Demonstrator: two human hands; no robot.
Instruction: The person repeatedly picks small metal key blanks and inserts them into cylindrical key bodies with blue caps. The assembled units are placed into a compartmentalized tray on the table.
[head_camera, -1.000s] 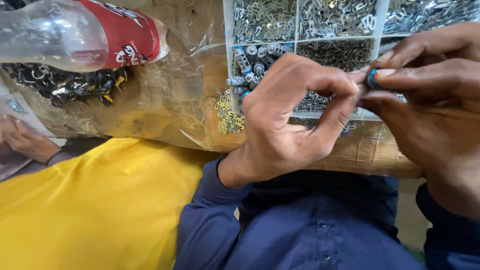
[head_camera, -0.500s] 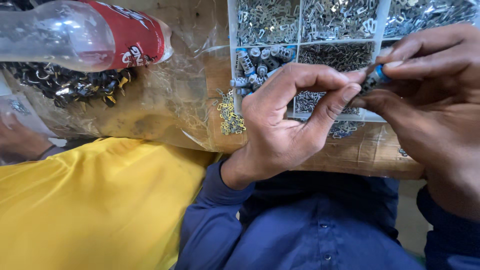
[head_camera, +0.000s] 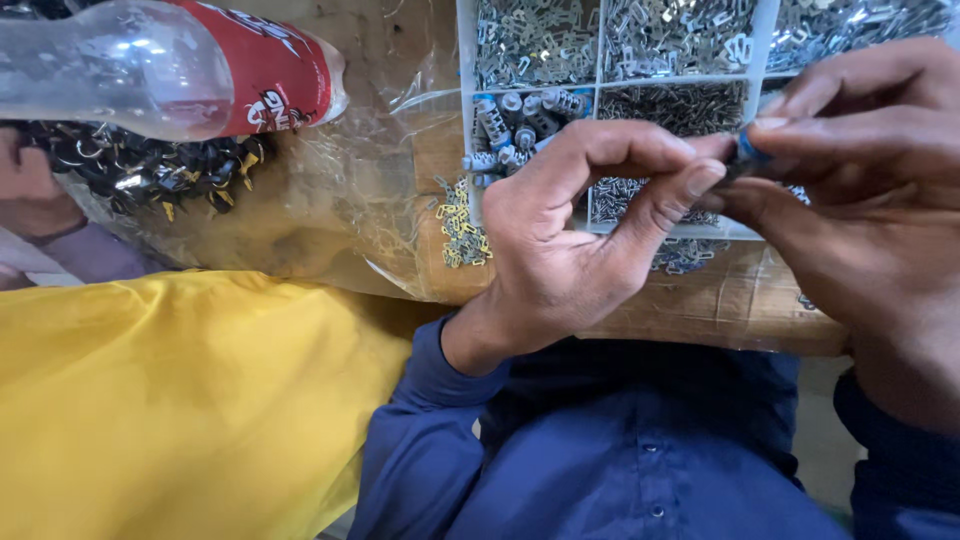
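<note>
While the left hand (head_camera: 570, 250) curls in front of the compartment tray (head_camera: 600, 80), its thumb and forefinger close on a small blue part (head_camera: 748, 150), pinching it from the left side. The right hand (head_camera: 860, 210) meets it from the other side, fingertips (head_camera: 775, 125) pressed to the same blue part, so both hands grasp it between them just above the tray's front edge. The part is mostly covered by the fingers, and its exact shape cannot be told.

The tray is white plastic with dividers. Its upper compartments hold heaps of small silver metal pieces (head_camera: 535, 40), and the lower left compartment holds blue and silver cylindrical pieces (head_camera: 515, 125), just beside the left hand's knuckles. A few brass-coloured clips (head_camera: 460, 230) lie loose outside the tray's left wall, on a brown cardboard surface (head_camera: 740, 300).

To the left, a clear plastic bottle with a red label (head_camera: 190, 65) lies on its side over a transparent bag (head_camera: 320, 200), and dark metal rings and clips (head_camera: 150, 170) sit under the bottle. A yellow cloth (head_camera: 170, 400) fills the lower left. The person's dark blue shirt (head_camera: 620, 450) shows below the hands. Another person's hand (head_camera: 30, 190) rests at the far left edge.
</note>
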